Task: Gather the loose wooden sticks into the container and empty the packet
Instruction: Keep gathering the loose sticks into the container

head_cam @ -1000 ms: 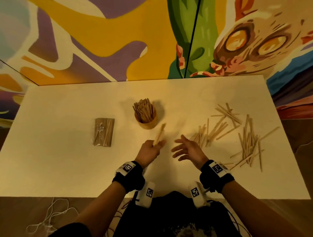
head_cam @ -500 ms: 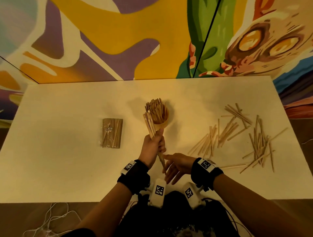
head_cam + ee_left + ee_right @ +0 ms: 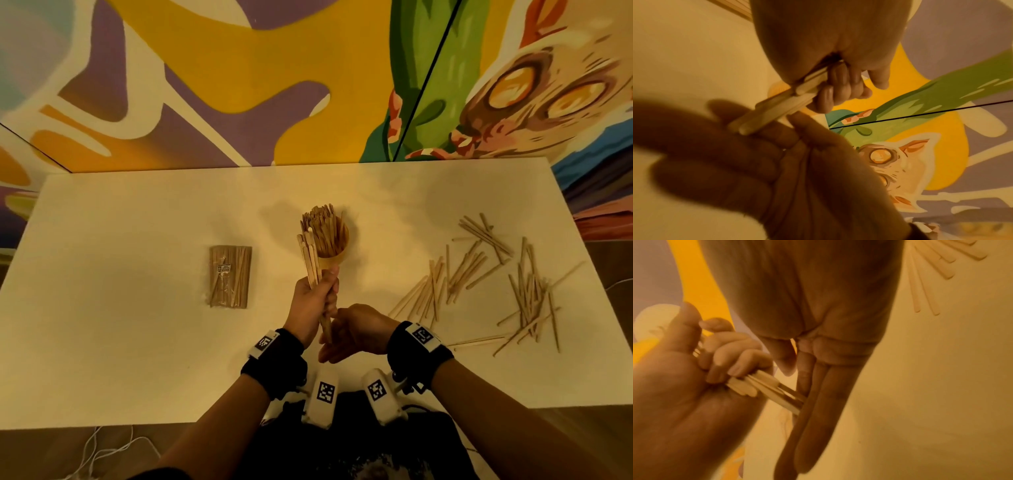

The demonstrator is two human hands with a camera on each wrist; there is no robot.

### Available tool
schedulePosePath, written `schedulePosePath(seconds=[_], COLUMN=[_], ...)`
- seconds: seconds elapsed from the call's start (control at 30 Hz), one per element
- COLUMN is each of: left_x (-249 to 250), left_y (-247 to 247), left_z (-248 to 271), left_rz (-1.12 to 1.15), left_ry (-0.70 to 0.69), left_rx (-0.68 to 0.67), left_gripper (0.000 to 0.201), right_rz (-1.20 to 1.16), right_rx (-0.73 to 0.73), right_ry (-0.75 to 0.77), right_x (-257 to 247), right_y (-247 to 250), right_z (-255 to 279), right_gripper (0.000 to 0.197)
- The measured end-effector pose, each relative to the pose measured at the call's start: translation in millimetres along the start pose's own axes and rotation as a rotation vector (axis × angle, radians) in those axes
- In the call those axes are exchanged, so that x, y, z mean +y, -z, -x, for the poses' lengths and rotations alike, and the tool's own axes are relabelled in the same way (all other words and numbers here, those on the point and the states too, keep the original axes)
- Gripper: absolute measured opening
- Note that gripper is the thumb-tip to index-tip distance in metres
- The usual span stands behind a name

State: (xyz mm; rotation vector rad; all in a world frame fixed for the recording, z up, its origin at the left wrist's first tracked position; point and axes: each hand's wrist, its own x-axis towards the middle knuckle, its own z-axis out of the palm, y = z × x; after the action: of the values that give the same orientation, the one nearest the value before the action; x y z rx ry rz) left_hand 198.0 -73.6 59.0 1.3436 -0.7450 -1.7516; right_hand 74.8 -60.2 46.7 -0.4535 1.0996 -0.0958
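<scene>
My left hand (image 3: 313, 301) grips a bundle of wooden sticks (image 3: 311, 255) upright, just in front of the round wooden container (image 3: 334, 260), which is packed with sticks. The bundle's lower ends (image 3: 764, 116) rest against the flat palm and straight fingers of my right hand (image 3: 346, 337). From the right wrist view, the left hand's fingers (image 3: 731, 352) curl round the sticks (image 3: 766, 389). A clear packet of sticks (image 3: 229, 277) lies flat to the left. Loose sticks (image 3: 496, 274) lie scattered on the right of the white table (image 3: 102, 342).
A painted wall stands right behind the table. The table's near edge runs under my wrists, and white cables (image 3: 102, 452) lie on the floor at the lower left. More loose sticks (image 3: 534, 308) reach toward the table's right edge.
My left hand raised the bundle from a tilt to upright beside the container. My right hand came in from the right and set its flat fingers under the bundle's lower ends.
</scene>
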Motion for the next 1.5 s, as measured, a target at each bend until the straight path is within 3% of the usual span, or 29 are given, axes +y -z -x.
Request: schedulePosePath(seconds=[0.23,0.4,0.47,0.6,0.7,0.87,1.0,1.1,1.23,1.37,1.5], left_x=[-6.0,-11.1,-14.8,-26.0,-27.0,-16.9,-14.0,-15.8,-19.5,-26.4,-24.3], left_y=[0.5,7.1,14.0,29.9,35.6,29.3,28.9,35.7,47.6,45.8,45.0], left_z=[0.6,7.9,11.7,15.5,14.1,10.4,7.0,2.6,-2.7,-3.1,-1.2], left_rz=[-0.127,-0.248,-0.329,-0.557,-0.718,-0.794,-0.857,-1.032,-1.212,-1.375,-1.402], left_ry=[-0.029,-0.032,0.033,0.253,0.315,0.215,0.171,0.069,-0.057,-0.173,-0.177], left_rx=[-0.003,-0.024,-0.063,-0.188,-0.225,-0.26,-0.263,-0.27,-0.237,-0.188,-0.202], left_gripper=[0.047,0.05,0.049,0.039,0.036,0.038,0.031,0.03,0.036,0.035,0.033], right_rz=[-0.194,0.037,0.086,-0.03,0.041,0.406,0.594,0.663,0.464,0.148,0.045], right_rx=[0.041,0.145,0.237,0.427,0.465,0.374,0.424,0.37,0.307,0.172,0.188], right_ry=[0.168,0.183,0.28,0.536,0.627,0.558,0.579,0.552,0.537,0.419,0.424], right_x=[-12.7,-17.2,-24.1,-47.6,-55.2,-34.7,-24.0,-23.5,-20.6,-14.3,-7.0], right_y=[-5.7,-0.8,12.9,41.0,43.9,17.5,13.5,18.0,19.5,10.5,11.1], right_z=[7.7,10.1,12.5,22.6,23.7,7.7,0.8,5.6,9.5,7.4,2.9], right_gripper=[0.04,0.042,0.046,0.048,0.046,0.04,0.029,0.026,0.02,0.02,0.019])
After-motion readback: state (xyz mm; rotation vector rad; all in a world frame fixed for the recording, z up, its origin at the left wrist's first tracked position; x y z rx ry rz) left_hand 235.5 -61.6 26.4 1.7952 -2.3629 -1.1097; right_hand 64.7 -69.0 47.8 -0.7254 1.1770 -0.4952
